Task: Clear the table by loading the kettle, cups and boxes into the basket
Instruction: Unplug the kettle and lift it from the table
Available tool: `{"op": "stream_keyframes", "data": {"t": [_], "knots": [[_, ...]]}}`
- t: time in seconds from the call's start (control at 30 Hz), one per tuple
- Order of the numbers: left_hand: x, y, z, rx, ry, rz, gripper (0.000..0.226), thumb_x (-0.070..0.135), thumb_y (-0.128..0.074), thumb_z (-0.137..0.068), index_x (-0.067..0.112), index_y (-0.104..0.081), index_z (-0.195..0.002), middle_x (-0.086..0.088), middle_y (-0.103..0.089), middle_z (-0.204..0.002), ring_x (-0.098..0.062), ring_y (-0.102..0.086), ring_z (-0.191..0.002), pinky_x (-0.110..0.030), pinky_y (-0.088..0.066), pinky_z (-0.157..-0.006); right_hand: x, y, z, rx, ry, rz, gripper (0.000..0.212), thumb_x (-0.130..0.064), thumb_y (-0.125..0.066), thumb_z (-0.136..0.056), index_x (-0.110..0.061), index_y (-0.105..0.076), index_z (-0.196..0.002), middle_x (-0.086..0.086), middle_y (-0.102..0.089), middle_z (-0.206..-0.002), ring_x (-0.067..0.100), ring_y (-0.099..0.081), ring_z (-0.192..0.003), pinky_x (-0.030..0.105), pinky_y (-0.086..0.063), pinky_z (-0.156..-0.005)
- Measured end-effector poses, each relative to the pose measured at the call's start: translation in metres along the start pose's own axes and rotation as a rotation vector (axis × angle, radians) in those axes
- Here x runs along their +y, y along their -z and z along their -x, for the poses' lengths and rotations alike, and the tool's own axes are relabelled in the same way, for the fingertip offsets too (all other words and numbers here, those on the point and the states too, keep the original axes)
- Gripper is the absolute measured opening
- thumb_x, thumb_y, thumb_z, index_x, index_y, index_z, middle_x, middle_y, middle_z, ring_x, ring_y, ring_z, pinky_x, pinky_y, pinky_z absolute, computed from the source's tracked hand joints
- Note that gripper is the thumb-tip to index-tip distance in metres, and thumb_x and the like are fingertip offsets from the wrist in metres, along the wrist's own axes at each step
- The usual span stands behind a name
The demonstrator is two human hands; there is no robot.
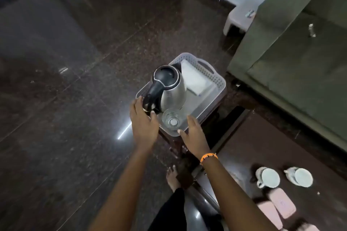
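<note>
A steel kettle (171, 88) with a black lid and handle stands in the pale plastic basket (216, 80), which rests on a small dark stool. A clear glass (171, 119) sits in the basket's near corner and a white box (195, 78) lies behind the kettle. My left hand (143, 120) is spread open beside the kettle's handle, fingertips touching or nearly touching it. My right hand (193, 131) is open at the basket's near rim by the glass. Two white cups (268, 177) (300, 176) and pink boxes (281, 205) lie on the dark table at lower right.
A grey-green sofa (300, 62) fills the right side beside the basket. A small pale footstool (238, 20) stands at the back by the wall. Dark polished floor (65, 99) stretches to the left. My bare foot (172, 176) is below the stool.
</note>
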State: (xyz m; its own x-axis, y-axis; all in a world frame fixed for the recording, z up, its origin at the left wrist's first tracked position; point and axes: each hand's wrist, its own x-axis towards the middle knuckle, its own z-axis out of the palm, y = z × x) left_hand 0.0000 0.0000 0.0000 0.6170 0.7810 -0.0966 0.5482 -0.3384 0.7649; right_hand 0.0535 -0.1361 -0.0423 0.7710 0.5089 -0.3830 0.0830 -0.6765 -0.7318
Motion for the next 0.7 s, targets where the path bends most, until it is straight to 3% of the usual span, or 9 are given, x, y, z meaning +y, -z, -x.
{"op": "stream_keyframes", "data": {"t": [0.13, 0.2, 0.33, 0.4, 0.47, 0.5, 0.63, 0.7], "knots": [[-0.013, -0.006, -0.034, -0.063, -0.049, -0.082, 0.046, 0.006, -0.055, -0.083, 0.009, -0.046, -0.128, -0.008, -0.049, -0.124, -0.019, -0.046, -0.112, -0.008, -0.024, -0.084, -0.007, -0.024, -0.034, -0.047, -0.096, 0.051, 0.089, -0.026, -0.065, -0.084, -0.002, -0.008, -0.148, 0.011, -0.010, -0.158, 0.024, -0.013, -0.146, 0.031, -0.016, -0.118], [-0.018, -0.008, -0.044, -0.101, -0.024, -0.058, 0.041, 0.010, -0.056, -0.082, 0.012, -0.050, -0.123, -0.001, -0.052, -0.115, -0.012, -0.047, -0.100, -0.012, -0.028, -0.080, -0.007, -0.033, -0.040, -0.048, -0.106, 0.106, 0.096, -0.031, -0.069, -0.080, -0.002, -0.008, -0.147, 0.011, -0.012, -0.157, 0.025, -0.017, -0.145, 0.035, -0.024, -0.116], [-0.029, -0.013, -0.070, -0.222, 0.069, -0.011, 0.026, 0.024, -0.065, -0.079, 0.021, -0.056, -0.103, 0.016, -0.055, -0.079, -0.004, -0.051, -0.070, -0.006, -0.037, -0.056, -0.006, -0.048, -0.055, 0.041, -0.111, 0.153, 0.097, -0.027, -0.077, -0.071, -0.005, -0.016, -0.145, 0.010, -0.022, -0.151, 0.029, -0.027, -0.139, 0.043, -0.038, -0.110], [-0.031, -0.015, -0.083, -0.317, 0.142, 0.050, 0.027, 0.032, -0.070, -0.074, 0.023, -0.059, -0.097, 0.018, -0.057, -0.075, -0.003, -0.057, -0.071, -0.010, -0.048, -0.064, -0.003, -0.053, -0.060, 0.054, -0.111, 0.141, 0.098, -0.024, -0.079, -0.069, -0.006, -0.018, -0.143, 0.009, -0.025, -0.148, 0.030, -0.030, -0.137, 0.043, -0.039, -0.108], [-0.033, -0.015, -0.093, -0.436, 0.226, 0.170, 0.024, 0.037, -0.074, -0.065, 0.025, -0.062, -0.083, 0.011, -0.064, -0.071, -0.014, -0.064, -0.073, -0.040, -0.058, -0.078, 0.001, -0.056, -0.065, 0.067, -0.114, 0.100, 0.096, -0.022, -0.080, -0.066, -0.009, -0.022, -0.141, 0.007, -0.029, -0.144, 0.030, -0.037, -0.132, 0.043, -0.044, -0.102], [-0.032, -0.015, -0.096, -0.479, 0.246, 0.222, 0.024, 0.039, -0.076, -0.062, 0.026, -0.063, -0.077, 0.007, -0.066, -0.069, -0.017, -0.065, -0.072, -0.048, -0.058, -0.081, 0.002, -0.056, -0.066, 0.084, -0.114, 0.084, 0.093, -0.022, -0.081, -0.064, -0.011, -0.026, -0.139, 0.005, -0.033, -0.141, 0.029, -0.043, -0.128, 0.042, -0.047, -0.097], [-0.030, -0.015, -0.094, -0.426, 0.177, 0.250, 0.030, 0.049, -0.077, -0.053, 0.030, -0.064, -0.072, 0.002, -0.062, -0.068, -0.016, -0.061, -0.066, -0.049, -0.057, -0.075, 0.005, -0.056, -0.064, 0.187, -0.117, 0.019, 0.083, -0.022, -0.079, -0.057, -0.016, -0.038, -0.128, 0.001, -0.046, -0.127, 0.022, -0.052, -0.115, 0.032, -0.051, -0.089], [-0.025, -0.015, -0.088, -0.367, 0.164, 0.259, 0.027, 0.051, -0.077, -0.053, 0.037, -0.064, -0.072, 0.006, -0.061, -0.066, -0.017, -0.062, -0.067, -0.050, -0.058, -0.073, 0.006, -0.053, -0.057, 0.271, -0.098, -0.041, 0.078, -0.021, -0.076, -0.056, -0.016, -0.040, -0.126, 0.001, -0.048, -0.125, 0.019, -0.052, -0.113, 0.019, -0.043, -0.091]]}}
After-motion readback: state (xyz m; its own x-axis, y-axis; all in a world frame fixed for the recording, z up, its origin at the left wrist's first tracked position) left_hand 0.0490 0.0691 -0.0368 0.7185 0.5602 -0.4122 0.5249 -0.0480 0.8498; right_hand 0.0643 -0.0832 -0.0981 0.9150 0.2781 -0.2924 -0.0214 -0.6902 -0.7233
